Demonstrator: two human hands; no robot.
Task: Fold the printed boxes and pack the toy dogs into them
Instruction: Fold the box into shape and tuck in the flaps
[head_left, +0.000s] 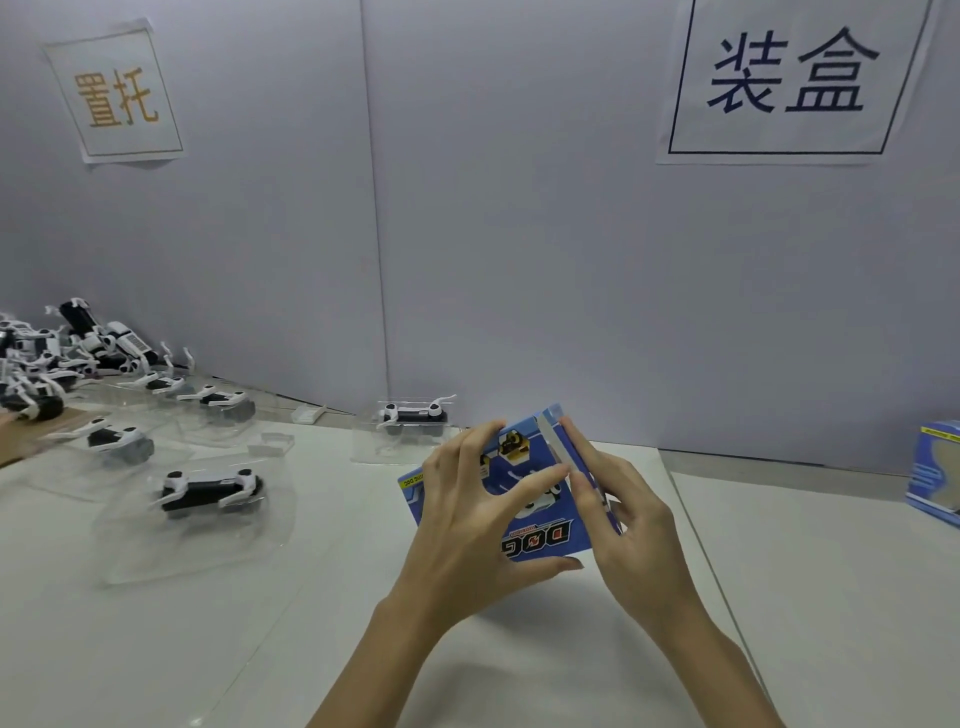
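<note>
A blue printed box (545, 525) with "DOG" lettering is held above the white table (208, 623), near its middle. My left hand (467, 514) grips the box, fingers spread over the printed face and thumb under its near edge. My right hand (618, 499) holds the right side, its index finger lying along a white flap at the top right. Black-and-white toy dogs sit in clear plastic trays: one (208, 488) to the left, one (413, 415) just behind the box, others (119, 441) further left.
A heap of loose toy dogs (47, 358) lies at the far left by the wall. Another blue box (935, 473) stands at the right edge. Paper signs hang on the grey wall behind. A seam splits the table on the right.
</note>
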